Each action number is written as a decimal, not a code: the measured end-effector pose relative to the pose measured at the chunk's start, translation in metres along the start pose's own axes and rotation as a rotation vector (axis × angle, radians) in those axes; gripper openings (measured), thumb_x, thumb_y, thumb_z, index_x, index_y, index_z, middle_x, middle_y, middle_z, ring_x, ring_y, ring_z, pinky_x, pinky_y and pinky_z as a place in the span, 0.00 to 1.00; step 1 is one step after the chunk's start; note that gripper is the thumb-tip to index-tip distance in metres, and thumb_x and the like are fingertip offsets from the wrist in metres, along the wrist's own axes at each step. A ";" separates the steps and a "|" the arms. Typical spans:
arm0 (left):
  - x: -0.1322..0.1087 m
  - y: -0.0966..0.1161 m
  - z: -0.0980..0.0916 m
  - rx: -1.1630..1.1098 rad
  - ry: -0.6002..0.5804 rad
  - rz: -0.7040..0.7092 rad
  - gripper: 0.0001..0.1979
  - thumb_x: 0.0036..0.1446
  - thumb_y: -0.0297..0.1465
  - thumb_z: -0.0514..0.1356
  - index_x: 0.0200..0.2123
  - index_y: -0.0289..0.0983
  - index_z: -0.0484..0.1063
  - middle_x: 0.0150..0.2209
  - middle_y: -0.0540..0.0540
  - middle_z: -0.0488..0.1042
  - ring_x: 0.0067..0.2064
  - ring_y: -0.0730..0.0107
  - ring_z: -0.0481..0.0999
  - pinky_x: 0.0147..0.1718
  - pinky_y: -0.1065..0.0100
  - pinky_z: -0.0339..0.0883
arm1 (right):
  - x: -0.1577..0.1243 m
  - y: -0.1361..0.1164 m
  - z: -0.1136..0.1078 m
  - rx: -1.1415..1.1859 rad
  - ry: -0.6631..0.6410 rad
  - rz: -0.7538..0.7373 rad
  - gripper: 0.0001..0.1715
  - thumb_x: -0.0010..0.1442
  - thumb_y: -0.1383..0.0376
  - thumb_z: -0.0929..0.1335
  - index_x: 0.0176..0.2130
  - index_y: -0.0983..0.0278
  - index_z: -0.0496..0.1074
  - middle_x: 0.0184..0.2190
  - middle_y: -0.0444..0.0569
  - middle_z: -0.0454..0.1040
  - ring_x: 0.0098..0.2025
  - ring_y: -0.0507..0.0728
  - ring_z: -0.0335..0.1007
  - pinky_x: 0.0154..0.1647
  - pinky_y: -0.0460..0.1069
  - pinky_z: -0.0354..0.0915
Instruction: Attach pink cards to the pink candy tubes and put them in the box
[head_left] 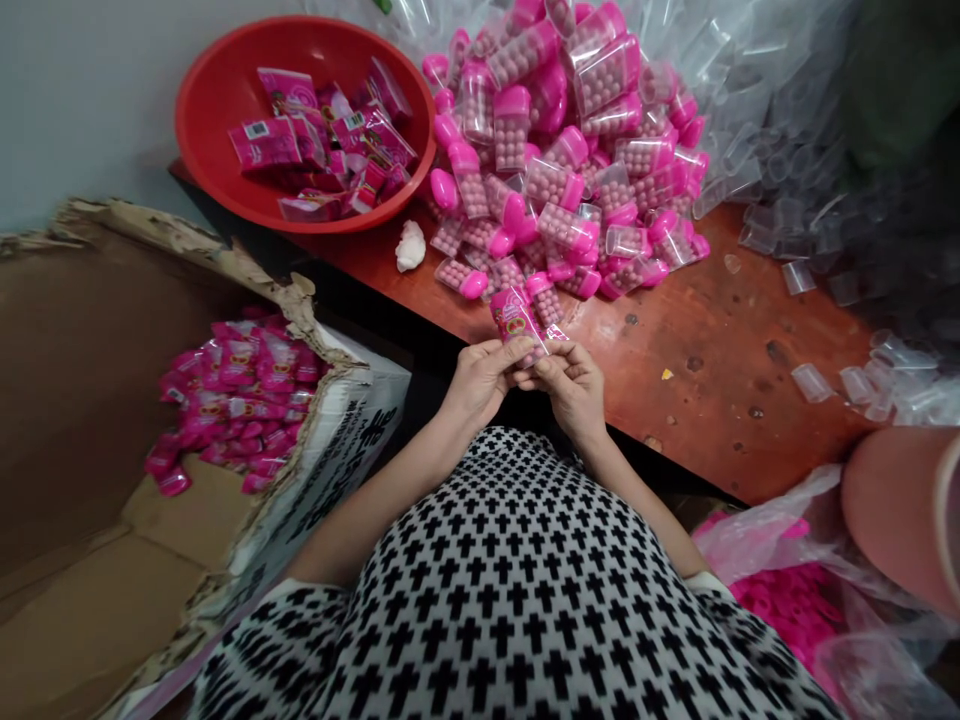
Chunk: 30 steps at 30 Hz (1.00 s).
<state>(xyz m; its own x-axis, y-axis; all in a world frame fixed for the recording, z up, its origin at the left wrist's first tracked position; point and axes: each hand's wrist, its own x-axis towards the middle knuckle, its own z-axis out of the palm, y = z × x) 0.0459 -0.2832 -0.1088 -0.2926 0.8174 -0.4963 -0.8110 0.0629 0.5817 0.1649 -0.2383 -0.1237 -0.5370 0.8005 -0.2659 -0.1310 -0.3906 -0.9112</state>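
Between my two hands, just over the table's front edge, is a small clear container with a pink printed wrapper (516, 312) around it; pink balls show near its lower end. My left hand (484, 378) is closed on it, thumb laid along its side. The fingers of my right hand (576, 385) pinch at its lower right, where a shiny bit of wrapper sticks up. Right behind it lies a heap of clear containers (551, 180) with pink lids, filled with pale pink balls. My fingertips partly hide the wrapper's lower end.
A red bowl (196, 150) with pink printed wrappers stands at the back left. Left of me, a torn cardboard box (60, 330) holds a pile of pink wrapped packs (240, 390). Empty clear containers (795, 220) lie at right. Pink lids (795, 600) sit in a plastic bag below.
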 end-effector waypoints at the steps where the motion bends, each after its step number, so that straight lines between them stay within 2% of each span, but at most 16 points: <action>1: -0.002 -0.002 0.001 -0.008 -0.001 0.001 0.19 0.32 0.35 0.78 0.21 0.29 0.76 0.22 0.48 0.73 0.22 0.79 0.69 0.21 0.76 0.63 | 0.002 0.000 0.001 0.015 0.008 0.001 0.26 0.49 0.49 0.77 0.38 0.59 0.66 0.25 0.38 0.78 0.26 0.52 0.78 0.31 0.50 0.78; 6: -0.008 -0.005 0.001 -0.038 -0.009 0.027 0.18 0.32 0.33 0.79 0.19 0.30 0.75 0.18 0.51 0.69 0.20 0.82 0.65 0.20 0.77 0.62 | 0.009 0.000 0.013 0.009 -0.003 0.027 0.28 0.46 0.48 0.78 0.34 0.59 0.64 0.21 0.36 0.76 0.23 0.52 0.77 0.28 0.48 0.77; 8: -0.013 0.004 -0.003 -0.053 0.006 0.069 0.17 0.34 0.33 0.78 0.20 0.30 0.76 0.20 0.49 0.73 0.22 0.79 0.69 0.22 0.76 0.66 | 0.009 -0.002 0.017 -0.011 -0.026 0.046 0.29 0.45 0.47 0.78 0.35 0.59 0.64 0.23 0.37 0.78 0.24 0.52 0.78 0.28 0.48 0.77; 11: -0.026 0.027 -0.015 -0.106 0.143 0.308 0.16 0.45 0.42 0.74 0.27 0.36 0.79 0.33 0.46 0.82 0.34 0.70 0.80 0.37 0.71 0.76 | 0.009 -0.011 0.014 -0.034 -0.035 0.027 0.30 0.45 0.47 0.78 0.36 0.60 0.65 0.28 0.40 0.81 0.25 0.52 0.78 0.27 0.47 0.76; 13: -0.032 0.041 -0.024 -0.120 0.273 0.502 0.22 0.52 0.53 0.65 0.33 0.40 0.80 0.40 0.47 0.83 0.42 0.68 0.81 0.45 0.70 0.75 | 0.011 -0.020 0.003 -0.070 0.005 -0.023 0.28 0.47 0.47 0.77 0.36 0.60 0.65 0.28 0.41 0.81 0.25 0.52 0.78 0.25 0.46 0.75; 15: -0.033 0.043 -0.029 -0.029 0.325 0.579 0.26 0.53 0.58 0.60 0.38 0.43 0.80 0.42 0.48 0.83 0.44 0.68 0.81 0.46 0.70 0.74 | 0.013 -0.029 -0.013 -0.119 0.068 -0.084 0.26 0.49 0.48 0.76 0.36 0.60 0.66 0.27 0.41 0.80 0.24 0.52 0.76 0.24 0.46 0.73; 16: -0.030 0.039 -0.030 0.062 0.306 0.574 0.25 0.52 0.56 0.62 0.40 0.43 0.80 0.43 0.47 0.83 0.46 0.66 0.81 0.48 0.69 0.73 | 0.014 -0.033 -0.021 -0.143 0.099 -0.111 0.25 0.50 0.48 0.76 0.36 0.60 0.66 0.26 0.41 0.79 0.23 0.52 0.76 0.23 0.46 0.73; 18: -0.021 0.022 -0.027 0.268 0.207 0.523 0.19 0.46 0.46 0.72 0.40 0.43 0.81 0.44 0.46 0.82 0.50 0.62 0.79 0.54 0.65 0.70 | 0.015 -0.038 -0.037 -0.180 0.155 -0.149 0.24 0.51 0.49 0.76 0.35 0.60 0.67 0.25 0.41 0.79 0.22 0.51 0.74 0.22 0.45 0.71; 20: -0.006 0.000 -0.022 0.486 0.071 0.501 0.18 0.40 0.33 0.77 0.38 0.43 0.82 0.45 0.45 0.82 0.56 0.58 0.75 0.63 0.61 0.59 | 0.013 -0.039 -0.048 -0.199 0.188 -0.165 0.22 0.52 0.51 0.76 0.34 0.61 0.67 0.24 0.41 0.78 0.21 0.50 0.73 0.21 0.44 0.70; 22: 0.009 -0.017 -0.020 0.728 -0.040 0.531 0.17 0.40 0.27 0.75 0.37 0.45 0.82 0.48 0.45 0.81 0.60 0.56 0.71 0.69 0.58 0.47 | 0.008 -0.037 -0.054 -0.212 0.200 -0.158 0.20 0.53 0.52 0.76 0.34 0.61 0.68 0.24 0.41 0.78 0.21 0.49 0.73 0.22 0.44 0.70; 23: 0.015 -0.023 -0.019 0.853 -0.075 0.555 0.16 0.44 0.27 0.74 0.38 0.47 0.82 0.49 0.46 0.80 0.62 0.55 0.69 0.69 0.56 0.43 | 0.006 -0.035 -0.056 -0.215 0.200 -0.149 0.20 0.54 0.52 0.75 0.34 0.62 0.68 0.24 0.41 0.78 0.21 0.49 0.73 0.22 0.44 0.70; 25: 0.025 -0.030 -0.021 1.025 -0.089 0.599 0.12 0.50 0.29 0.70 0.39 0.49 0.82 0.50 0.46 0.79 0.62 0.53 0.67 0.69 0.53 0.41 | 0.002 -0.032 -0.057 -0.216 0.199 -0.127 0.19 0.54 0.53 0.75 0.33 0.62 0.69 0.24 0.41 0.79 0.21 0.49 0.73 0.21 0.43 0.69; 30: 0.032 -0.034 -0.022 1.081 -0.042 0.686 0.07 0.55 0.32 0.66 0.36 0.49 0.82 0.47 0.47 0.80 0.59 0.53 0.67 0.66 0.53 0.44 | 0.004 -0.027 -0.054 -0.216 0.178 -0.090 0.20 0.52 0.52 0.76 0.33 0.63 0.70 0.24 0.42 0.78 0.21 0.49 0.73 0.21 0.43 0.68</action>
<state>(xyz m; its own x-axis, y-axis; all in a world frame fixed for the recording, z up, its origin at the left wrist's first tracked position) 0.0532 -0.2723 -0.1591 -0.4530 0.8833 0.1207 0.3265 0.0384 0.9444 0.2114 -0.1997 -0.1172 -0.3744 0.9021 -0.2144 0.0187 -0.2239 -0.9744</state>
